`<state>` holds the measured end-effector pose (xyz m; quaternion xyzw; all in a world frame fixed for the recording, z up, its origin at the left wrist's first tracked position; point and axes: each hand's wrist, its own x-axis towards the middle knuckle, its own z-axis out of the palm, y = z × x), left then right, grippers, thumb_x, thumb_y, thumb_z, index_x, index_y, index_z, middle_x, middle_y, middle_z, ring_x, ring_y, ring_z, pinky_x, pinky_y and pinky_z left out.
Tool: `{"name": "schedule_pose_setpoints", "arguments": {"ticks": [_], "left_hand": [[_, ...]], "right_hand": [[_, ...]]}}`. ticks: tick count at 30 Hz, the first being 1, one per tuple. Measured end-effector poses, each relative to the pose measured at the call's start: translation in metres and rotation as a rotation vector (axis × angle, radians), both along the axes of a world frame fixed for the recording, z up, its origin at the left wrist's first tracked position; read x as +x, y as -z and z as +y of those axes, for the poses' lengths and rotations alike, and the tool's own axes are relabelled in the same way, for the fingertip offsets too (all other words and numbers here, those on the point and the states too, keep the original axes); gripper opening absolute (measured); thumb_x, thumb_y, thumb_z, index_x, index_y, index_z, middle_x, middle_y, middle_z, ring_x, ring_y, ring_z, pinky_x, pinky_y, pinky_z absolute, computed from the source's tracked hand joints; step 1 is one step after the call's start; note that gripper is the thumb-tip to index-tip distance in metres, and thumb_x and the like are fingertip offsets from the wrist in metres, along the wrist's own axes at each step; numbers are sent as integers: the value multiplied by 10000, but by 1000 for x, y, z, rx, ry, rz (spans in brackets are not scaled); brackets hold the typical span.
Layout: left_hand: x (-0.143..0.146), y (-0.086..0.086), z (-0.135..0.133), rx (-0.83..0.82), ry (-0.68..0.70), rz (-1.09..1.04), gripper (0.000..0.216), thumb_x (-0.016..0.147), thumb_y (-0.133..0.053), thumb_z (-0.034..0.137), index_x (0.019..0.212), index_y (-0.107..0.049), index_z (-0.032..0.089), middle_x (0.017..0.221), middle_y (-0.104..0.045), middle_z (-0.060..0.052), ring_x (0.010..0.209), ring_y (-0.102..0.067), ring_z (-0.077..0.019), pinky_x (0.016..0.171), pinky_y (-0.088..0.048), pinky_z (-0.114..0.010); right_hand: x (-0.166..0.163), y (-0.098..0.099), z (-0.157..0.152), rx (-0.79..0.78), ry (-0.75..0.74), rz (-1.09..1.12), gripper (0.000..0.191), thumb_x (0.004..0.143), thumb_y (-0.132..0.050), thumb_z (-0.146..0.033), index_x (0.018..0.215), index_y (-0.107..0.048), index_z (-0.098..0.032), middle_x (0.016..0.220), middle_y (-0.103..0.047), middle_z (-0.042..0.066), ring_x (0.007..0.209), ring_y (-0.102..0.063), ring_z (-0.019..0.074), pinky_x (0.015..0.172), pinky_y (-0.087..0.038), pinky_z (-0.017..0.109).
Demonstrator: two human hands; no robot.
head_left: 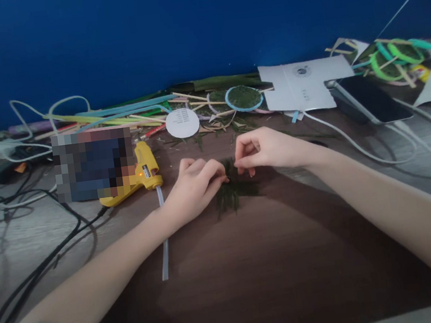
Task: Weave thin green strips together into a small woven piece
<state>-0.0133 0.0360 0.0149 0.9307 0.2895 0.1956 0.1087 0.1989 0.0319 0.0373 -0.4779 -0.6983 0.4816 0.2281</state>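
My left hand (201, 187) is closed, thumb and index finger pinched at the upper left of a small dark-green sprig of needle-like leaves (233, 193). The sprig fans out over the brown board. Just across from it, my right hand (253, 151) hovers with its thumb and index fingertip together at the sprig's upper right. Whatever lies between those fingertips is too small to make out. A yellow hot glue gun (147, 167) with an orange light lies left of my left hand, and a translucent glue stick (165, 257) sticks out of its back end.
A brown board (291, 267) lies under my hands. Behind it are a white round card (182, 122), a blue-rimmed green disc (244, 97), wooden sticks and a cut white card (296, 86). A phone (372, 97) with white cables stands right; black cables (36, 267) run left.
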Motion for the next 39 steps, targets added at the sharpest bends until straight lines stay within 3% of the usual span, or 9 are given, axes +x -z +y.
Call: {"name": "schedule_pose_setpoints", "arguments": {"ticks": [7, 14, 23, 28, 32, 39], "left_hand": [[0, 0, 0, 1, -2, 4, 100, 905, -409, 232, 851, -483, 192, 792, -613, 2, 723, -509, -145, 799, -328, -313], [0, 1, 1, 12, -1, 7, 99, 899, -416, 224, 840, -487, 188, 791, -601, -4, 743, -511, -154, 792, -333, -313], [0, 4, 2, 54, 0, -15, 79, 879, -454, 217, 808, -464, 184, 766, -594, 1, 719, -488, -156, 762, -344, -316], [0, 4, 2, 75, 3, -22, 70, 868, -470, 199, 800, -466, 184, 741, -578, 5, 715, -480, -153, 757, -349, -308], [0, 4, 2, 89, 10, -27, 64, 865, -472, 193, 802, -470, 186, 737, -578, 10, 712, -481, -151, 754, -348, -305], [0, 2, 1, 71, 31, -37, 45, 872, -458, 179, 840, -490, 181, 745, -601, 19, 697, -511, -136, 773, -338, -304]], "right_hand": [[1, 0, 2, -74, 4, -9, 71, 710, -596, -161, 763, -550, -164, 705, -666, 25, 532, -576, 100, 526, -440, 243], [-14, -1, -5, -17, 38, 23, 205, 770, -578, -340, 871, -558, -163, 641, -590, 1, 589, -547, 115, 514, -416, 237], [-20, 9, -7, 112, -8, 150, 107, 750, -567, -187, 849, -529, -167, 704, -578, -10, 648, -544, 104, 606, -431, 236], [-22, 9, -8, 137, -42, 79, 89, 737, -548, -144, 822, -531, -167, 703, -560, -18, 636, -512, 95, 593, -412, 228], [-22, 5, -9, 117, -70, 10, 74, 734, -540, -143, 804, -557, -158, 694, -575, -14, 621, -509, 93, 583, -405, 228], [-14, 2, -4, -33, 47, -31, 35, 713, -555, -142, 701, -527, -158, 674, -640, 15, 550, -564, 95, 545, -438, 229]]}}
